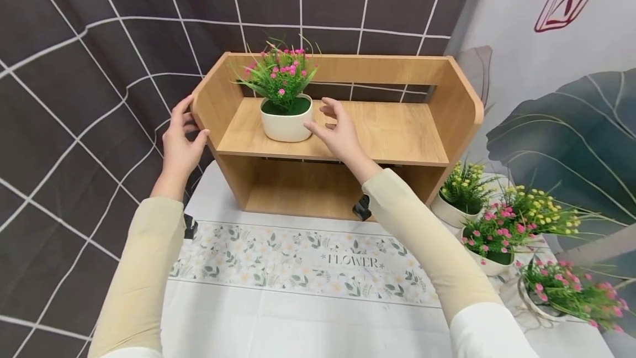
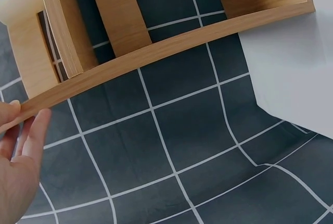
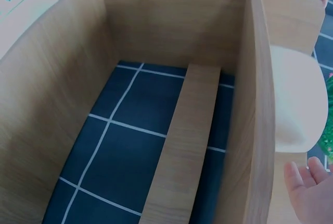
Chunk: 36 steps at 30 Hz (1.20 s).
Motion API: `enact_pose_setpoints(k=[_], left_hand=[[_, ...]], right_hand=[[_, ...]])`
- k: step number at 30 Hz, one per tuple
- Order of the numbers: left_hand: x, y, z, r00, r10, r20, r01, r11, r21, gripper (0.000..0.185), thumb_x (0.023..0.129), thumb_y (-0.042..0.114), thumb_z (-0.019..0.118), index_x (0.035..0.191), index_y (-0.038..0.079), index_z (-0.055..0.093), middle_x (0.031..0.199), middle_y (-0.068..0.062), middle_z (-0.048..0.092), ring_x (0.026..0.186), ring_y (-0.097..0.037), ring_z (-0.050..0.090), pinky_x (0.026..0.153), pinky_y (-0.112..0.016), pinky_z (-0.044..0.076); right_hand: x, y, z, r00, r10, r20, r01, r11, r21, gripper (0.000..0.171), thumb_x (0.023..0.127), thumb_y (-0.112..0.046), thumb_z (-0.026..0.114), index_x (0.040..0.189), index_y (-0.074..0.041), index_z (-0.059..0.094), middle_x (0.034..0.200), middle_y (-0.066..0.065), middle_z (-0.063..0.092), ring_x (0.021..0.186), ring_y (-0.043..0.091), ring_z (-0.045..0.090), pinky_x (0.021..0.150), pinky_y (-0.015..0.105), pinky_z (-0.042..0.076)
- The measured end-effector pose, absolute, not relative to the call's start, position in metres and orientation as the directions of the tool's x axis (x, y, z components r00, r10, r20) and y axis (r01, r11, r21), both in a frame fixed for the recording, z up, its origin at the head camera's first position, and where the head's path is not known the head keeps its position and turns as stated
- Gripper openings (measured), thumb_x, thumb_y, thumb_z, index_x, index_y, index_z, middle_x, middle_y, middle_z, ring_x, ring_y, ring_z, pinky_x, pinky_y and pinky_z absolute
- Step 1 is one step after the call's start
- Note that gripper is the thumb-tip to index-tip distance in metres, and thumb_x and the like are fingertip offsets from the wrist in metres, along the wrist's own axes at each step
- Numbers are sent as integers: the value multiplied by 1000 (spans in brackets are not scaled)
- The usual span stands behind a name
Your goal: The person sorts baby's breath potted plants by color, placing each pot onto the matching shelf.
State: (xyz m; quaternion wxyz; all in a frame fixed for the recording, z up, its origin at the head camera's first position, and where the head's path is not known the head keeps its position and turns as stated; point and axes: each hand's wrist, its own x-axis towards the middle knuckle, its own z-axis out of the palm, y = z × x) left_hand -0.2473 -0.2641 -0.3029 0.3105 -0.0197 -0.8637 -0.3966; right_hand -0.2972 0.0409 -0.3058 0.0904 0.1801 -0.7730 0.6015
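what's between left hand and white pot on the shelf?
Head view: left side panel, its edge pinched by the left hand, then a bare strip of upper board before the white pot.

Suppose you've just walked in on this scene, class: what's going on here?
A person's left hand grips the left side panel of a wooden shelf unit. Their right hand, fingers loosely bent, is at the right side of a white pot of pink flowers; whether it touches is hard to tell. The pot stands upright on the upper board, towards the left. More potted flowers stand to the right of the unit.
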Motion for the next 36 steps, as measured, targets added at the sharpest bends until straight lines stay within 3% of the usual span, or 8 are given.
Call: enact_pose_setpoints(k=[6,10,14,24,32,36], left_hand=[[-243,-264,-303,-796,-230,560,284,675,681,63,86,-8,57,143,13,38,127,-23,56,105,-36,59,73,-11,41],[-242,-264,-302,-802,-239,547,272,670,691,65,86,-8,56,144,14,36,129,-23,55,105,-36,59,82,-31,50],[-242,-263,-300,-814,-244,526,256,662,704,66,87,-7,55,145,16,35,130,-22,54,106,-37,59,87,-50,49],[-243,-260,-299,-827,-246,505,234,667,708,68,87,-6,55,147,19,33,136,-19,51,110,-36,58,89,-49,50],[-243,-260,-297,-824,-218,524,270,661,700,71,86,-8,55,148,16,32,143,-15,45,114,-37,56,94,-50,47],[-243,-261,-298,-826,-209,523,273,664,696,71,87,-7,55,149,18,31,145,-13,43,116,-36,55,94,-50,47]], right_hand=[[-282,46,-308,-896,-154,418,-441,185,-878,55,87,-14,67,134,3,43,126,23,53,121,34,48,95,43,48],[-270,52,-310,-886,-157,437,-461,176,-870,52,87,-12,67,132,2,45,125,23,53,120,33,49,95,43,49],[-259,58,-313,-879,-148,453,-473,162,-866,51,87,-10,67,131,2,46,125,24,53,119,31,50,94,44,49],[-232,77,-325,-879,-106,464,-473,87,-877,54,85,-3,67,132,5,42,124,23,52,120,32,48,94,45,48],[-207,95,-333,-887,-56,458,-460,41,-887,59,84,5,64,134,10,35,127,28,49,120,35,47,86,19,49],[-197,105,-340,-883,-23,468,-469,38,-883,59,82,8,64,133,12,34,126,29,49,119,31,48,87,20,49]])
